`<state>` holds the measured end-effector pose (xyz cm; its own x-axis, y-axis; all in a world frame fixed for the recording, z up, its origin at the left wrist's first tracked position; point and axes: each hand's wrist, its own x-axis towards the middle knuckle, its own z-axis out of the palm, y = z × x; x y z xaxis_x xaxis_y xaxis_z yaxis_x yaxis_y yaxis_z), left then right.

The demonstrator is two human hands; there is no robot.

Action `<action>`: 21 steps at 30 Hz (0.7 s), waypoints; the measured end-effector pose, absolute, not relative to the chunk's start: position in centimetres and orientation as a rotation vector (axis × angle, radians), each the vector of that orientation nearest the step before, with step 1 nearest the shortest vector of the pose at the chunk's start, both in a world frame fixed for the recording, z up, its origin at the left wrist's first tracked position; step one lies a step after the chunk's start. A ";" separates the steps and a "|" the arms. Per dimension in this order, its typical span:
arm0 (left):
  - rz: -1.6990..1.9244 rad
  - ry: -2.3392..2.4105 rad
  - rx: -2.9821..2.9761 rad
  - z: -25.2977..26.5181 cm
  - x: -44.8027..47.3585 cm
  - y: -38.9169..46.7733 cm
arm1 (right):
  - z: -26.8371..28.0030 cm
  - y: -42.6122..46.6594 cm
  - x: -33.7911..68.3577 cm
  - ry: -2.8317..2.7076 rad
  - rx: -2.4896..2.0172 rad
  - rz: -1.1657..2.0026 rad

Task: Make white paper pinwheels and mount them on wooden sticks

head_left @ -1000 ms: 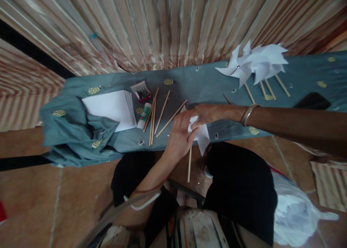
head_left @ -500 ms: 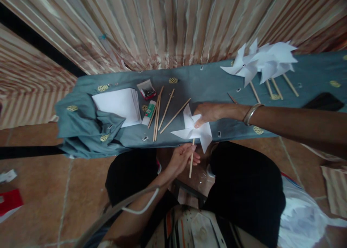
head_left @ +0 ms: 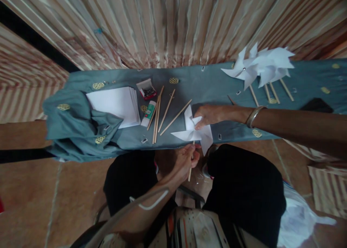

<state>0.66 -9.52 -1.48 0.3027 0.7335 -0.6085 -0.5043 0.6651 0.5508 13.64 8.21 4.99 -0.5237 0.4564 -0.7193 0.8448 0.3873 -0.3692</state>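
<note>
A white paper pinwheel [head_left: 188,135] lies at the front edge of the cloth-covered table, its wooden stick [head_left: 190,173] jutting out over the edge toward me. My left hand [head_left: 187,157] is closed around that stick, just below the paper blades. From the right, my right hand [head_left: 207,115] grips the pinwheel near its centre, thumb pressed on the paper; the other fingertips are partly hidden. Left of the pinwheel lie several loose wooden sticks [head_left: 175,117], a green and white glue stick [head_left: 149,113] and a small open box of pins [head_left: 147,90].
A stack of white paper [head_left: 114,103] rests on the left of the blue-grey tablecloth [head_left: 189,82]. Several pinwheels [head_left: 271,65] are piled at the back right, near a dark flat object [head_left: 316,105]. A striped curtain [head_left: 168,27] hangs behind. A plastic bag [head_left: 295,215] sits on the floor.
My left hand has closed more fully around the stick, its fingers now curled in. My right hand stays on the pinwheel's centre. The view has shifted slightly.
</note>
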 end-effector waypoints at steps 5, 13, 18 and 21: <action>0.815 0.951 0.240 -1.5 0.7 -9.3 | 5.2 8.2 13.4 2.120 1.121 -1.032; 0.823 0.830 0.148 -1.4 1.7 -9.7 | 4.8 8.2 13.6 2.106 1.159 -1.058; 0.809 0.847 0.050 -1.3 3.0 -9.6 | 4.2 8.3 14.0 2.118 1.152 -1.084; 0.792 0.859 0.039 -1.3 3.1 -9.5 | 4.4 8.3 13.9 2.123 1.147 -1.091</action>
<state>3.14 -9.51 -1.29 0.3921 0.6380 -0.6627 -0.6085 0.7202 0.3333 13.87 8.28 4.40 -0.5278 0.4577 -0.7155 0.8482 0.3277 -0.4161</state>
